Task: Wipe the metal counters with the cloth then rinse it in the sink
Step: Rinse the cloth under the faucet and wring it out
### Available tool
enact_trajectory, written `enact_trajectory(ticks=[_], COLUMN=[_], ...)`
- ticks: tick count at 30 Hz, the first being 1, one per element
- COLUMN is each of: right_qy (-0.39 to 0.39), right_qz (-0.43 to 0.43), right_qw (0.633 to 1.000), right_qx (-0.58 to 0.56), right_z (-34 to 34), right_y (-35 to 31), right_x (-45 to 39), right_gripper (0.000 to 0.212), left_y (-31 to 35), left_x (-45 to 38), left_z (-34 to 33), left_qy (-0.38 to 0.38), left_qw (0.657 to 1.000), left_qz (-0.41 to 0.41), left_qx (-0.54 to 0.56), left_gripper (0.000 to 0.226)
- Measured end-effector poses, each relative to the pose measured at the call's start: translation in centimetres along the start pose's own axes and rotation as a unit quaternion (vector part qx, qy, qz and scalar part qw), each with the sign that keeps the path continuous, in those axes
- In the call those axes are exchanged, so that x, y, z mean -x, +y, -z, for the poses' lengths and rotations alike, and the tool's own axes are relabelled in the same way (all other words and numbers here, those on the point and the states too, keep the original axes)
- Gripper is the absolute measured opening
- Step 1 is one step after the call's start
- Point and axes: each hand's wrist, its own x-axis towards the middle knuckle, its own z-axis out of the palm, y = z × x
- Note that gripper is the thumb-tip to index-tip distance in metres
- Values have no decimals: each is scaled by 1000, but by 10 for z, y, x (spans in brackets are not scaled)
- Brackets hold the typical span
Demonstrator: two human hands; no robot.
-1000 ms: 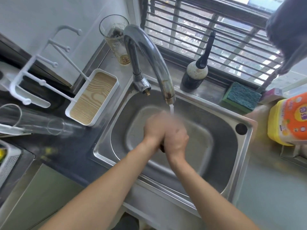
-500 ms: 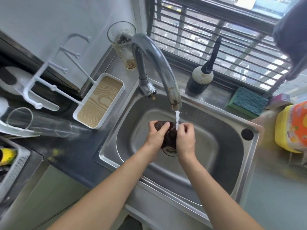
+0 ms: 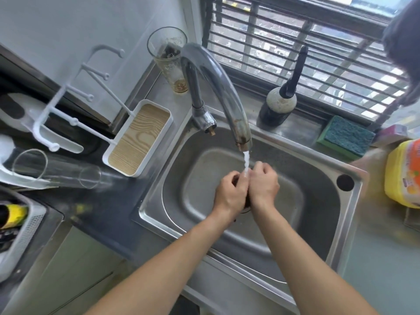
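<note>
Presently we find both hands over the middle of the sink [image 3: 322,226], directly below the tap [image 3: 218,87], which is running. The left hand [image 3: 229,192] and right hand [image 3: 263,185] are pressed side by side with fingers curled inward, gripping the cloth [image 3: 247,201] between them; only a dark sliver of it shows in the gap and below the palms, so its full shape is hidden. The stream [image 3: 246,163] falls onto the seam where the hands meet, which we judge deliberate: water reaches the cloth while it is squeezed, and the runoff drops near the drain. We judge the task to be in its rinsing stage. Held low in the basin, the bundle keeps splash off the worktop [image 3: 109,201]. A sponge [image 3: 347,137] rests far right on the ledge, and a glass [image 3: 56,169] lies on its side at left, both well apart from the hands.
</note>
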Motion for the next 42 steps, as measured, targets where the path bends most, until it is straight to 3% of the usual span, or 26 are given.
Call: enact_trajectory(ticks=[2,5,7,10,12,16,18,21,23,25,27,29,31,34,36,39,42], right_qy=[-54,-87,-44,-1,-23,-69,-60,-10,12,-4,-45,-69,-71,-131,-187,-194,-170], right_qz=[91,177,134,21,33,165,135,14,-10,14,90,141,102,-13,-48,-25,25], right_qw=[994,980,989,1000,999,984,988,1000,1000,999,994,986,989,983,964,957,971], right_qx=[7,19,49,6,4,21,47,22,-21,-39,-40,-51,-75,-126,-181,-215,-167], right_z=[0,0,-6,-1,-1,-8,-12,-6,-2,-5,-6,-6,-10,-5,2,13,15], right_y=[4,6,2,-3,0,6,4,3,7,11,14,17,19,21,24,24,18], right_x=[33,59,36,-4,6,65,50,3,-1,25,56,68,58,36,30,25,21], right_gripper=[37,33,35,35,34,33,35,41,42,39,32,26,29,63,61,43,37], left_y=[4,6,10,10,9,8,3,-1,4,11,20,25,24,19,18,28,38], left_x=[-24,-42,-26,1,-3,-28,-22,3,7,-9,-25,-25,-16,3,7,1,-17], left_z=[11,20,14,5,9,25,21,5,0,6,17,24,23,22,23,34,47], left_qy=[46,51,20,-47,-39,45,46,-14,-37,6,41,4,-35,-129,-162,-126,-34], left_qw=[996,976,981,994,995,973,977,993,997,998,983,942,926,932,943,964,992], left_qz=[61,148,130,52,49,146,151,100,59,52,120,203,193,160,148,135,70], left_qx=[39,149,143,84,76,173,146,60,42,28,135,267,322,298,250,193,97], left_gripper=[49,49,43,40,39,34,35,32,32,32,34,48,63,85,79,54,32])
